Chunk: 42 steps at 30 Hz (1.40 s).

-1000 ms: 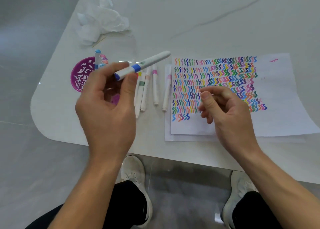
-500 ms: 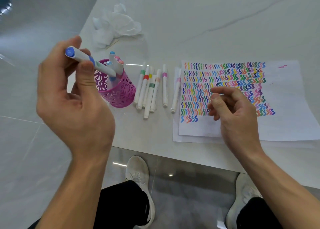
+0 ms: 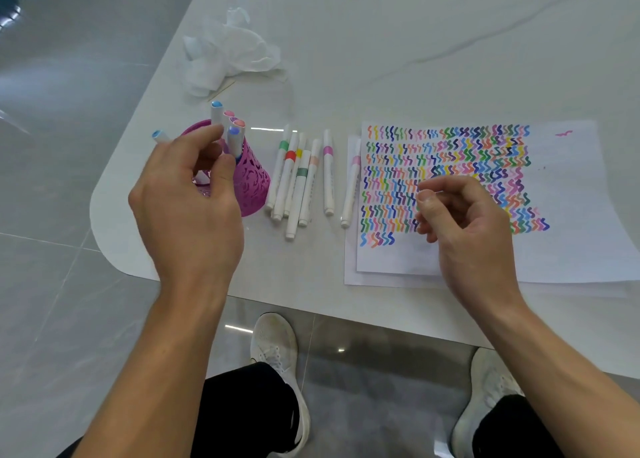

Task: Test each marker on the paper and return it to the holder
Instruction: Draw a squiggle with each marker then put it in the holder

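A pink cut-out holder (image 3: 254, 184) stands at the table's left with several capped markers in it. My left hand (image 3: 187, 201) is at its rim, thumb and fingertips on a blue marker (image 3: 234, 138) that stands in the holder. Behind that hand a light-blue marker (image 3: 158, 135) leans out to the left. Several white markers (image 3: 294, 180) with coloured bands lie side by side between holder and paper. The paper (image 3: 568, 194) is covered with rows of coloured squiggles. My right hand (image 3: 464, 222) hovers over the paper with loosely curled fingers, holding nothing.
Crumpled white tissue (image 3: 228, 52) and a thin wooden stick (image 3: 223, 88) lie behind the holder. The rounded corner of the white table (image 3: 114, 236) is just left of my left hand. My knees and white shoes show below the near edge.
My left hand brought the blue marker down from the air at the left into the holder. My right hand stayed over the paper.
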Tool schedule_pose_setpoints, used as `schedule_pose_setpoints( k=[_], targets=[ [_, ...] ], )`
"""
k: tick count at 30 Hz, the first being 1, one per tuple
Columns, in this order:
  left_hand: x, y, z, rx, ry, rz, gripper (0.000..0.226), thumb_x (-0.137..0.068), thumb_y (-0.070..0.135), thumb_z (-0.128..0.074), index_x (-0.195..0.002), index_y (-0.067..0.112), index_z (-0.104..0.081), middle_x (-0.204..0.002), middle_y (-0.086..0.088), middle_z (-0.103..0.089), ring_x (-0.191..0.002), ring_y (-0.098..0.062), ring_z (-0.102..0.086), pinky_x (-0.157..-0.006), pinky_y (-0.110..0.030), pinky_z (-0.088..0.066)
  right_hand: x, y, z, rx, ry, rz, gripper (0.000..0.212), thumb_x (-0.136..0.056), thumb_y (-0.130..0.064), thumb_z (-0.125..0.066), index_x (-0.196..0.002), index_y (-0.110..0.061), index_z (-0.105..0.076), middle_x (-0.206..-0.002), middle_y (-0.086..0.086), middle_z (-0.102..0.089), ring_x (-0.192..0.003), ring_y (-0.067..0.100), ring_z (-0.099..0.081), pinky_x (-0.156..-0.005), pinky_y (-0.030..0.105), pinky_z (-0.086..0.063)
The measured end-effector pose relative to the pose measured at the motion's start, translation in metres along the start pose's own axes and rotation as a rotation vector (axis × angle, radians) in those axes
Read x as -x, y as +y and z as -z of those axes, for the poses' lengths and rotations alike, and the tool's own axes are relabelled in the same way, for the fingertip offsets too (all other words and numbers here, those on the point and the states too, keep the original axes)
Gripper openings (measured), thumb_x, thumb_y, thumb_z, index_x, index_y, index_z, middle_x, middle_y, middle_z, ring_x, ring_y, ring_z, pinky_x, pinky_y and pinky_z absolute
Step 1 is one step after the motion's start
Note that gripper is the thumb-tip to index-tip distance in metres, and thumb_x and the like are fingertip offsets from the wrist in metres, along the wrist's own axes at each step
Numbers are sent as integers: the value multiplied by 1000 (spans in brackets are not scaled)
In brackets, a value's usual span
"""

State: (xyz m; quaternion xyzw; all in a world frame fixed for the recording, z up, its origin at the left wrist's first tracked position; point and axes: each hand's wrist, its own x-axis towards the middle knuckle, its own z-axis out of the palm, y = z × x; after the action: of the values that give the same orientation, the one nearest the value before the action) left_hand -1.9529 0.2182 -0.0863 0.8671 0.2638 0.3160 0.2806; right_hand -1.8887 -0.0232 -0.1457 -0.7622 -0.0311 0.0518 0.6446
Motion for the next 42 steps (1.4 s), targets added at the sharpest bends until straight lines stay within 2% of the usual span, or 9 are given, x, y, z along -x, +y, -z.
schedule_pose_setpoints(
  k=[6,10,15,21,24,28,33,37,42],
  targets=[
    [2,6,-1,-49,6,-29,30,-90,20,-67,-119,21,-67,-105,4,-69,-95,-12,-65,-88,-24,-52,-1,-2,1,-21,8,8,10,-102,-16,-65,-101,-26,-67,-85,6,-71,-74,12,-67,-66,17,-53],
    [7,14,-2,-41,29,-112,31,-88,15,-70,-119,16,-67,-107,1,-66,-95,-9,-62,-89,-11,-44,-1,-2,2,-30,10,12,11,-102,-15,-65,-101,-26,-67,-85,9,-70,-74,12,-66,-67,19,-54],
    [20,25,-9,-25,5,-212,26,-90,13,-70,-116,10,-67,-105,2,-65,-94,-5,-59,-91,-8,-41,-1,0,3,-21,18,14,10,-101,-18,-66,-101,-27,-68,-86,4,-71,-76,15,-67,-69,22,-57],
    [37,27,-29,-100,-327,-128,24,-90,18,-72,-114,18,-70,-98,7,-67,-83,-4,-60,-81,-23,-54,-2,1,5,-30,20,12,12,-101,-18,-66,-100,-30,-68,-86,7,-71,-81,26,-68,-70,30,-59],
    [43,26,-43,-157,-453,-117,28,-92,22,-70,-120,22,-69,-107,8,-68,-90,-7,-61,-86,-28,-56,-3,1,6,-25,21,7,11,-101,-18,-67,-100,-29,-68,-87,10,-70,-80,28,-67,-69,30,-57],
    [49,29,-57,-179,-514,-188,29,-96,25,-65,-124,21,-69,-112,4,-69,-98,-14,-63,-86,-36,-57,-3,3,7,-9,15,2,8,-101,-17,-67,-101,-25,-68,-87,12,-70,-80,29,-66,-70,34,-57],
    [53,32,-65,-237,-491,-249,24,-93,31,-68,-111,16,-74,-98,0,-68,-89,-16,-58,-74,-27,-46,-5,4,11,25,32,2,7,-102,-16,-66,-104,-22,-68,-86,4,-70,-78,21,-68,-68,28,-58],
    [51,33,-67,-318,-460,-221,16,-91,31,-70,-97,16,-73,-90,1,-67,-82,-13,-55,-68,-25,-39,-5,4,15,27,45,0,9,-101,-13,-65,-104,-21,-68,-83,4,-69,-76,22,-67,-68,32,-58],
    [54,36,-67,-396,-480,-165,15,-92,31,-69,-100,18,-66,-93,3,-66,-80,-12,-54,-66,-25,-38,-5,4,15,42,42,-2,10,-102,-13,-64,-104,-22,-68,-83,-1,-69,-77,17,-68,-70,31,-60]
  ],
)
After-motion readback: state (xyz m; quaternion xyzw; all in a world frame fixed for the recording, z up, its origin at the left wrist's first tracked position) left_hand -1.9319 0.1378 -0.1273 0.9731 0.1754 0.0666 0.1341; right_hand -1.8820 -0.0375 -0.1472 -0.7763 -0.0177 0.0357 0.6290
